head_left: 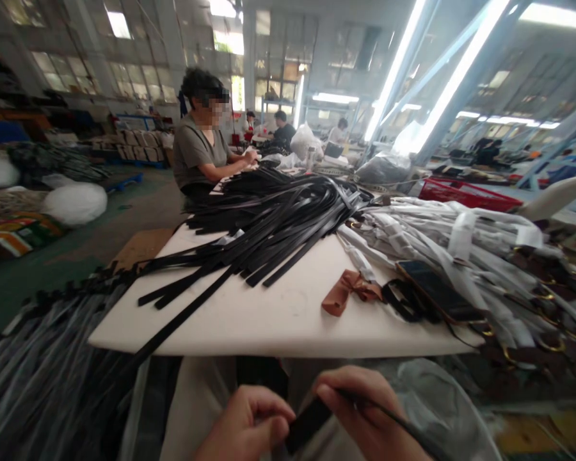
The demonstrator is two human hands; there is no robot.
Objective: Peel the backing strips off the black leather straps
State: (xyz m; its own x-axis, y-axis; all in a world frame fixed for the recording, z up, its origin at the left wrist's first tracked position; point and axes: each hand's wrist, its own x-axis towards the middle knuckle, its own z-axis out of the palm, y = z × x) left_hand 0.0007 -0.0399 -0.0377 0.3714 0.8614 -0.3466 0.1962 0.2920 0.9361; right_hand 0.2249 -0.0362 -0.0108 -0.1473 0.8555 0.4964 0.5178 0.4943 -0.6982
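Both hands are at work low in front of the person, just below the near edge of the tabletop [288, 330], over the lap. The item in hand, a black strap [310, 425], lies between them, held off the tabletop. The right hand [362, 406] is closed on it, thumb on the upper face, with a narrow dark length running out below the palm toward the lower right. The left hand [249, 419] is narrow, thumb and forefinger drawn together at the strap's other edge; blur hides how firm that pinch is.

On the tabletop, a pile of black straps [269, 221] spreads across the middle, some ends overhanging the left edge. To the right lie white-wrapped straps [427, 234], with a phone [436, 291] resting among them and a brown bow [343, 291] just beside. A further heap of straps [62, 365] is at lower left, and a co-worker [199, 150] is at the far left side of the tabletop.

In this inspector's judgement, the step in hand is two-handed handling of a single strap at its broad part. The next move calls for a steady right-hand hold and a flat, untwisted strap.
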